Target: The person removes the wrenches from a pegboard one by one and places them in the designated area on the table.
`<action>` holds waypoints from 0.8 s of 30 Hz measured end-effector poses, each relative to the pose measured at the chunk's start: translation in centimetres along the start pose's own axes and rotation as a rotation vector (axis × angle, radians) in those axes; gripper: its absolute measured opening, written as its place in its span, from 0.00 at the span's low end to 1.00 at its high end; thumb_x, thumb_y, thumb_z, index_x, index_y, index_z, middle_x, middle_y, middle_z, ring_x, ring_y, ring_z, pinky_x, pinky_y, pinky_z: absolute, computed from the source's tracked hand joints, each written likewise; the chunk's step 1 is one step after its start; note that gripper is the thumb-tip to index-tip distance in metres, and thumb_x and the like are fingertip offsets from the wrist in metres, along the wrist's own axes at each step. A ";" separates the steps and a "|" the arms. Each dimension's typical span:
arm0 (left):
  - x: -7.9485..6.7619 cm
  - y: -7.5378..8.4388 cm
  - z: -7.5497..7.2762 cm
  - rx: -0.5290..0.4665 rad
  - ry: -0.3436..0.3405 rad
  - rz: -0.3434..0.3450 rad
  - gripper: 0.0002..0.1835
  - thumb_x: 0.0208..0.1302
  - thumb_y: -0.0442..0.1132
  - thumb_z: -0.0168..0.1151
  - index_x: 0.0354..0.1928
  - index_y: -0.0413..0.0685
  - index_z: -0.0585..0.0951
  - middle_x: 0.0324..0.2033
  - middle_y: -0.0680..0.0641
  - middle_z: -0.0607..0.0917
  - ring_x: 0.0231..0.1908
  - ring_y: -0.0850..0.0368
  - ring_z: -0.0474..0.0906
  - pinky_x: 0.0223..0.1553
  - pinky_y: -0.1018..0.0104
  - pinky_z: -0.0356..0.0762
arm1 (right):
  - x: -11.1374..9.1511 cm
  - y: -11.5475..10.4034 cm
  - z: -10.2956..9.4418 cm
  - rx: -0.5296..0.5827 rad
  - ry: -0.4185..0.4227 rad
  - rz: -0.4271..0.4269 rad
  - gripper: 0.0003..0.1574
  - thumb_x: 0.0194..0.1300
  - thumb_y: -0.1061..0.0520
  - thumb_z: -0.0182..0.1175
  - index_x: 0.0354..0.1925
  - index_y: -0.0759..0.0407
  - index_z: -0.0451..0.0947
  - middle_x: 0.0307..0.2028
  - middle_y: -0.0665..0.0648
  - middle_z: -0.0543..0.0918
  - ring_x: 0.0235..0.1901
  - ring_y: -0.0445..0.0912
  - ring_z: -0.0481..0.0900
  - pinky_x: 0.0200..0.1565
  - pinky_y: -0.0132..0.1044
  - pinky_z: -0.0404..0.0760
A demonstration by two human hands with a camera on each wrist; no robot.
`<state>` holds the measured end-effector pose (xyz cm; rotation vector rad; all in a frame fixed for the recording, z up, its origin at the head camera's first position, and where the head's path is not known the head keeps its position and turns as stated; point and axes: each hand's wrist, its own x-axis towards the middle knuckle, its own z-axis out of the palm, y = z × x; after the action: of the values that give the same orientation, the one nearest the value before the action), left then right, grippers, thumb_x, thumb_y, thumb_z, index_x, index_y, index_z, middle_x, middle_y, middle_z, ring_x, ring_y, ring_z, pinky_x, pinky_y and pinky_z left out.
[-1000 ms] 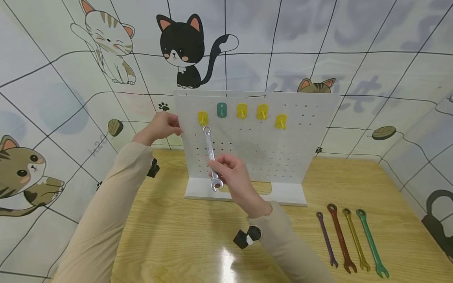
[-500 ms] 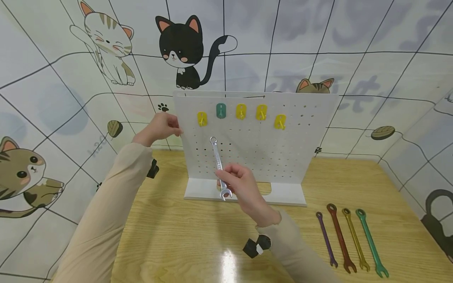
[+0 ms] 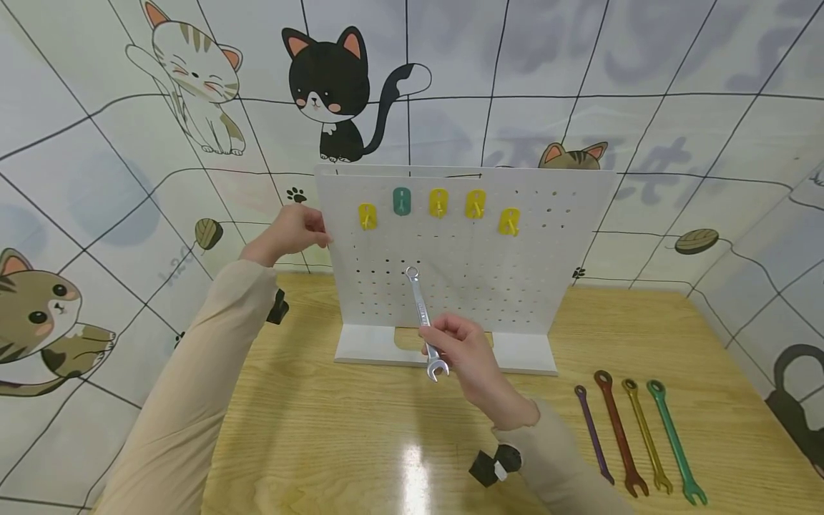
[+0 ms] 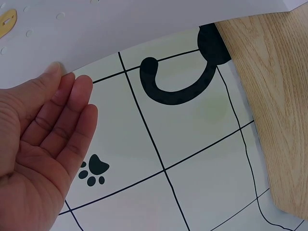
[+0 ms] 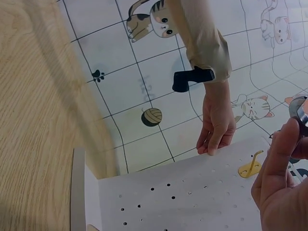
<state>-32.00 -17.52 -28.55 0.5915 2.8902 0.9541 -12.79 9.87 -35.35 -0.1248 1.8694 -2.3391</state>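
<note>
A silver combination wrench point(image 3: 420, 306) is pinched in my right hand point(image 3: 475, 365), ring end up and tilted left, open jaw down by the fingers. It is held in front of the lower middle of a white pegboard point(image 3: 515, 275). Only a bit of the wrench shows at the right edge of the right wrist view, beside the thumb. My left hand point(image 3: 291, 230) grips the board's left edge; in the left wrist view its thumb point(image 4: 54, 72) lies at that edge. Along the board's top are several yellow hooks point(image 3: 475, 204) and one green hook point(image 3: 402, 202).
On the wooden table point(image 3: 322, 436) at right lie a purple wrench point(image 3: 594, 433), a red wrench point(image 3: 620, 429), a gold wrench point(image 3: 646, 433) and a green wrench point(image 3: 676, 440), side by side. A cat-print wall covering point(image 3: 740, 143) stands behind the board.
My right hand has drawn the silver wrench down and right, away from the leftmost yellow hook. My left hand has stayed at the board's edge.
</note>
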 end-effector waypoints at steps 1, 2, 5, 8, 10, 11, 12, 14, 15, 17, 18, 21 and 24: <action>0.0 0.0 0.0 0.001 0.000 0.001 0.05 0.60 0.31 0.62 0.32 0.33 0.81 0.26 0.42 0.83 0.33 0.48 0.76 0.38 0.56 0.69 | -0.1 0.1 -0.2 -0.007 0.004 -0.001 0.10 0.63 0.63 0.57 0.25 0.58 0.72 0.18 0.51 0.76 0.17 0.39 0.70 0.20 0.30 0.71; 0.0 0.0 0.0 0.001 0.000 0.001 0.05 0.60 0.31 0.62 0.33 0.33 0.81 0.26 0.42 0.83 0.33 0.48 0.76 0.38 0.57 0.69 | -0.2 0.2 -0.5 -0.014 0.008 -0.001 0.10 0.63 0.63 0.57 0.25 0.58 0.72 0.18 0.51 0.76 0.17 0.39 0.70 0.20 0.30 0.71; 0.0 0.0 0.0 0.000 0.000 -0.001 0.05 0.60 0.31 0.62 0.33 0.33 0.81 0.26 0.42 0.83 0.33 0.48 0.76 0.37 0.58 0.68 | -0.5 0.6 -1.3 -0.026 0.021 0.003 0.10 0.63 0.63 0.57 0.25 0.58 0.72 0.18 0.51 0.76 0.17 0.39 0.71 0.20 0.30 0.71; 0.0 0.0 0.0 0.000 -0.001 -0.003 0.05 0.60 0.31 0.62 0.33 0.34 0.81 0.26 0.43 0.83 0.33 0.48 0.75 0.36 0.59 0.68 | -0.8 0.8 -2.0 -0.034 0.040 0.008 0.09 0.63 0.63 0.57 0.25 0.58 0.72 0.18 0.51 0.77 0.18 0.39 0.71 0.20 0.30 0.71; 0.0 0.0 0.0 0.003 -0.001 -0.003 0.05 0.60 0.31 0.62 0.33 0.34 0.81 0.26 0.43 0.83 0.33 0.48 0.75 0.36 0.59 0.68 | -1.1 0.9 -2.4 -0.042 0.058 0.017 0.09 0.63 0.63 0.58 0.26 0.59 0.72 0.18 0.51 0.77 0.18 0.39 0.72 0.20 0.30 0.71; 0.1 0.0 0.0 0.000 -0.002 -0.003 0.05 0.60 0.31 0.62 0.33 0.34 0.81 0.26 0.43 0.83 0.33 0.48 0.76 0.36 0.59 0.68 | -1.2 0.9 -2.6 -0.047 0.066 0.021 0.09 0.63 0.63 0.58 0.26 0.59 0.72 0.18 0.51 0.77 0.18 0.39 0.72 0.20 0.30 0.71; 0.1 -0.1 0.0 -0.002 -0.002 -0.002 0.05 0.60 0.31 0.62 0.33 0.34 0.81 0.26 0.43 0.83 0.33 0.48 0.76 0.37 0.58 0.68 | -1.4 0.9 -2.9 -0.054 0.072 0.024 0.08 0.63 0.63 0.58 0.26 0.60 0.72 0.18 0.51 0.77 0.18 0.39 0.72 0.20 0.30 0.71; 0.1 -0.1 0.1 -0.009 -0.004 -0.002 0.05 0.60 0.31 0.62 0.33 0.34 0.81 0.26 0.43 0.83 0.33 0.48 0.76 0.38 0.57 0.68 | -1.7 1.0 -3.3 -0.066 0.083 0.028 0.07 0.63 0.63 0.58 0.27 0.61 0.72 0.19 0.51 0.77 0.18 0.39 0.71 0.21 0.30 0.70; 0.1 -0.1 0.1 -0.012 -0.005 -0.003 0.05 0.60 0.31 0.62 0.33 0.34 0.81 0.26 0.43 0.83 0.33 0.48 0.76 0.39 0.57 0.68 | -1.8 1.0 -3.5 -0.072 0.088 0.032 0.07 0.63 0.63 0.58 0.28 0.61 0.72 0.19 0.51 0.77 0.18 0.39 0.71 0.21 0.30 0.70; 0.1 -0.2 0.1 -0.016 -0.006 -0.002 0.05 0.60 0.31 0.62 0.33 0.33 0.80 0.26 0.42 0.83 0.33 0.48 0.76 0.40 0.56 0.69 | -2.2 1.1 -4.0 -0.080 0.096 0.033 0.07 0.63 0.63 0.58 0.28 0.61 0.73 0.19 0.51 0.77 0.19 0.39 0.70 0.21 0.30 0.70; 0.1 -0.2 0.1 -0.017 -0.006 -0.001 0.05 0.60 0.31 0.62 0.33 0.33 0.80 0.26 0.42 0.83 0.33 0.48 0.76 0.40 0.55 0.69 | -2.3 1.1 -4.2 -0.085 0.102 0.037 0.07 0.63 0.63 0.58 0.28 0.61 0.73 0.20 0.51 0.77 0.19 0.39 0.70 0.21 0.30 0.70; 0.1 -0.2 0.1 -0.015 -0.005 0.000 0.05 0.60 0.31 0.62 0.33 0.34 0.81 0.26 0.42 0.83 0.33 0.49 0.76 0.40 0.56 0.69 | -2.7 1.2 -4.9 -0.097 0.121 0.046 0.07 0.63 0.62 0.58 0.28 0.62 0.73 0.20 0.52 0.77 0.19 0.39 0.70 0.21 0.29 0.69; 0.1 -0.1 0.0 -0.015 -0.004 0.000 0.05 0.60 0.31 0.62 0.33 0.34 0.81 0.26 0.42 0.83 0.32 0.49 0.77 0.39 0.56 0.69 | -3.1 1.3 -5.5 -0.113 0.135 0.051 0.07 0.64 0.62 0.58 0.28 0.63 0.73 0.20 0.51 0.77 0.19 0.39 0.70 0.20 0.29 0.69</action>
<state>-32.12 -17.57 -28.65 0.5912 2.8768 0.9727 -10.48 15.44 -37.76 0.0689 2.0417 -2.2603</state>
